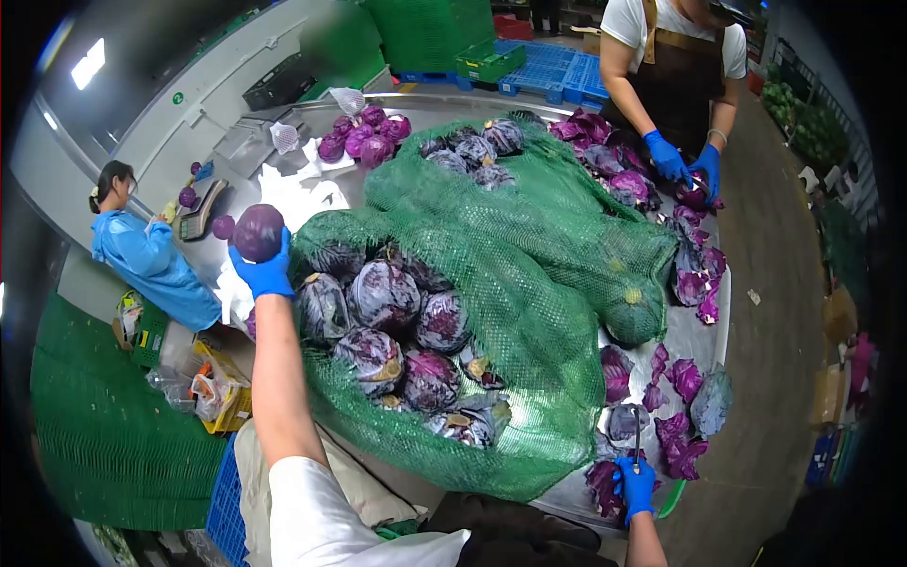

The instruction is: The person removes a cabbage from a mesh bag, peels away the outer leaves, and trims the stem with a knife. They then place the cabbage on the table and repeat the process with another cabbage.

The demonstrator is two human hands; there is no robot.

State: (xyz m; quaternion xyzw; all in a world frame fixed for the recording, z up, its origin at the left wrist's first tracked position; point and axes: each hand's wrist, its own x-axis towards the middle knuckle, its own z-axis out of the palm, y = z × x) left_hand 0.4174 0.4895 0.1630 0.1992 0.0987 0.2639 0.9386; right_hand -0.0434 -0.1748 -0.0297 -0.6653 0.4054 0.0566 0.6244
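Observation:
My left hand [266, 274], in a blue glove, is stretched out to the left and grips a smooth, trimmed red cabbage [258, 232] above the table. At the lower right, my gloved right hand [637, 487] is closed around a knife [638, 437], its thin blade pointing away from me. Loose purple cabbage leaves [675, 444] lie around that hand. Between my arms, a green mesh sack [539, 378] lies open with several untrimmed red cabbages [385, 295] in it. A second mesh sack [416, 194] with more cabbages lies behind it.
Trimmed cabbages [359, 135] are grouped at the table's far side. A co-worker in blue [151, 255] stands at the left by a scale [201, 213]. Another person in an apron [680, 90] handles a cabbage at the far right. A yellow crate [227, 397] stands below left.

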